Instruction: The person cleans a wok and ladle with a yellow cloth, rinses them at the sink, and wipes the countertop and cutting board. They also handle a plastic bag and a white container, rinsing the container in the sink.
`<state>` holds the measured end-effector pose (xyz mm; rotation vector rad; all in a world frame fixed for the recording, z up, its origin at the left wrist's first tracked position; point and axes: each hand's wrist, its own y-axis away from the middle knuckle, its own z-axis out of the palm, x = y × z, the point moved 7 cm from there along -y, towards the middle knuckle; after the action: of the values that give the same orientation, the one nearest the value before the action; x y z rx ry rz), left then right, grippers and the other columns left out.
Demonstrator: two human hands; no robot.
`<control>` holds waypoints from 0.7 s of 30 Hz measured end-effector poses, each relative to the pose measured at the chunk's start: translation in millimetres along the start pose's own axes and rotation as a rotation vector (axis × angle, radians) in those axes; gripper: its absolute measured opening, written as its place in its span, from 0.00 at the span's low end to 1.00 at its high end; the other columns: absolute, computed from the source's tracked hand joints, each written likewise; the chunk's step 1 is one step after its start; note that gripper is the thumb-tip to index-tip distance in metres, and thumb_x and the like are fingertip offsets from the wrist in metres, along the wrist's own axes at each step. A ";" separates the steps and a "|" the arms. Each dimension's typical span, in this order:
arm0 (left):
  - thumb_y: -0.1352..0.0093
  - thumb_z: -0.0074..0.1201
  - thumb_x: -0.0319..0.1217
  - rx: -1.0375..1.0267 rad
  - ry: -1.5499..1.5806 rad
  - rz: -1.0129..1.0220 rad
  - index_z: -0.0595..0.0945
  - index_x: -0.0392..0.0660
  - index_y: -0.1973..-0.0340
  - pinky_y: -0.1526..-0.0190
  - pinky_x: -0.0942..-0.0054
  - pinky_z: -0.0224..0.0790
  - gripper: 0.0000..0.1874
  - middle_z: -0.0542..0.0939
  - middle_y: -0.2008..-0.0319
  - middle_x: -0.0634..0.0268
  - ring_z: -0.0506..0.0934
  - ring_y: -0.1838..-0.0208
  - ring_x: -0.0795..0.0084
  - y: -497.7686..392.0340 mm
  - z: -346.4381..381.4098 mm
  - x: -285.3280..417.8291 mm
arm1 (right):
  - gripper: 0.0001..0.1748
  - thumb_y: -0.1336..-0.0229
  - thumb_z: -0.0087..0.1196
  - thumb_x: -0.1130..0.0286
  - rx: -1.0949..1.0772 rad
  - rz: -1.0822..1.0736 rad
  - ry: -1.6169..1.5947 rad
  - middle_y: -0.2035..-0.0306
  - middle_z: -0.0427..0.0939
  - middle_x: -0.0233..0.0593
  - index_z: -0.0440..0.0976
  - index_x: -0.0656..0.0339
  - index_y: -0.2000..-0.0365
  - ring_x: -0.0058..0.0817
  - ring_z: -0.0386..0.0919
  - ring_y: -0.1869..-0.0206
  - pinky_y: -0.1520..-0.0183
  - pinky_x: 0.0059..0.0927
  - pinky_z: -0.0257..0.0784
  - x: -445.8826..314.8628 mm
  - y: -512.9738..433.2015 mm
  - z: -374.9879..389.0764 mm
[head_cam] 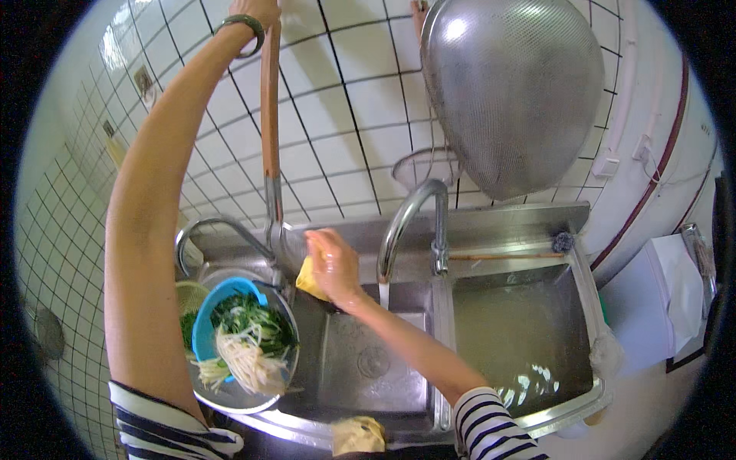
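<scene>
My left hand (256, 10), at the top edge of the view, is closed around the upper end of a long wooden handle (270, 103). The handle stands almost upright and runs down through a metal socket to a wire-mesh skimmer head (294, 242), partly hidden behind my right hand. A wet yellow cloth (309, 280) is bunched in my right hand (336, 270), against or right beside the mesh. Below that hand lies the middle sink basin (339, 368). Water runs into it from a curved chrome faucet (397, 236).
A metal bowl (230, 402) holding a blue basket (202, 330) of greens and enoki mushrooms sits left. Cloudy water (517, 333) fills the right basin. A second faucet (221, 221) arches at left. Large mesh strainer (512, 98) hangs ahead. A yellow cloth (359, 436) drapes the front rim.
</scene>
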<state>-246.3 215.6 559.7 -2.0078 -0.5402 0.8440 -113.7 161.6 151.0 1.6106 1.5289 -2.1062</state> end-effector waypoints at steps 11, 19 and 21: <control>0.31 0.49 0.38 -0.683 1.273 -0.489 0.79 0.39 0.64 0.69 0.74 0.71 0.14 0.80 0.75 0.64 0.77 0.71 0.78 401.1 -49.4 115.2 | 0.15 0.37 0.48 0.63 0.149 0.937 -0.407 0.62 0.78 0.36 0.74 0.64 0.59 0.22 0.76 0.62 0.57 0.26 0.71 156.4 175.1 -99.7; 0.28 0.38 0.50 -0.943 2.362 -2.095 0.72 0.42 0.48 0.54 0.64 0.73 0.25 0.77 0.52 0.59 0.78 0.54 0.66 630.3 34.4 273.6 | 0.13 0.37 0.47 0.64 -0.235 0.560 -0.037 0.65 0.80 0.35 0.77 0.62 0.65 0.24 0.76 0.63 0.57 0.26 0.70 71.9 154.6 -61.7; 0.27 0.38 0.48 -0.725 2.296 -1.940 0.72 0.46 0.47 0.52 0.64 0.72 0.23 0.76 0.51 0.62 0.77 0.52 0.68 623.7 52.8 285.9 | 0.15 0.37 0.45 0.63 -0.282 0.395 0.209 0.66 0.79 0.36 0.77 0.63 0.66 0.29 0.77 0.63 0.56 0.29 0.70 64.8 149.1 -62.3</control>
<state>-57.1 98.7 -91.4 -0.6643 -0.7520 -2.5589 -13.3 163.1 8.7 1.8796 1.3430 -1.4913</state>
